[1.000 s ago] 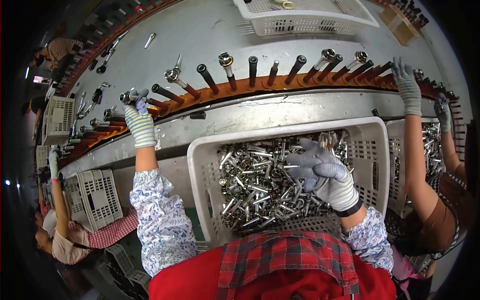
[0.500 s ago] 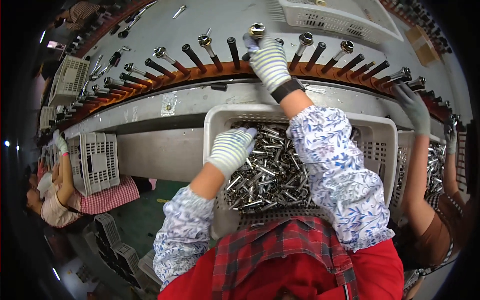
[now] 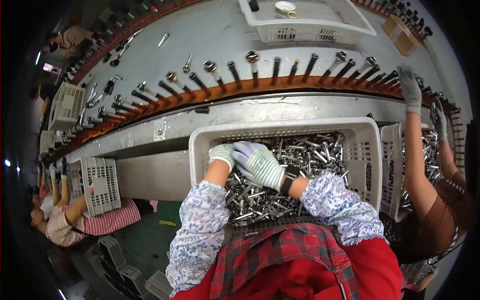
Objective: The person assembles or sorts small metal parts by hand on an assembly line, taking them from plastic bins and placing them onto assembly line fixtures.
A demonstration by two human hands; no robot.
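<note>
Left station: We note a co-worker's pink-and-white checked garment (image 3: 112, 218) beside a pale grey slotted plastic crate (image 3: 102, 185).
Curved rail: We see an orange-brown rail (image 3: 225, 91) arcing beyond the hands, carrying upright dark rods (image 3: 276, 67), several topped with shiny metal heads (image 3: 210, 66).
Ledge: A small black cylinder (image 3: 202, 110) lies on the grey metal ledge (image 3: 240, 111).
Left hand: The striped-gloved left hand (image 3: 222, 154) is over the basket's left part, fingers against the other glove; we cannot tell whether it grips anything.
Right hand: The matching gloved right hand (image 3: 261, 165), black band (image 3: 289, 180) at its wrist, meets the left; its grip is hidden from us.
Basket: We find loose silver tubular metal fittings (image 3: 317, 152) heaped inside a light grey perforated plastic basket (image 3: 285, 127), beneath both hands.
Right station: We record a co-worker's grey-gloved hand (image 3: 411, 92) raised at the rail.
</note>
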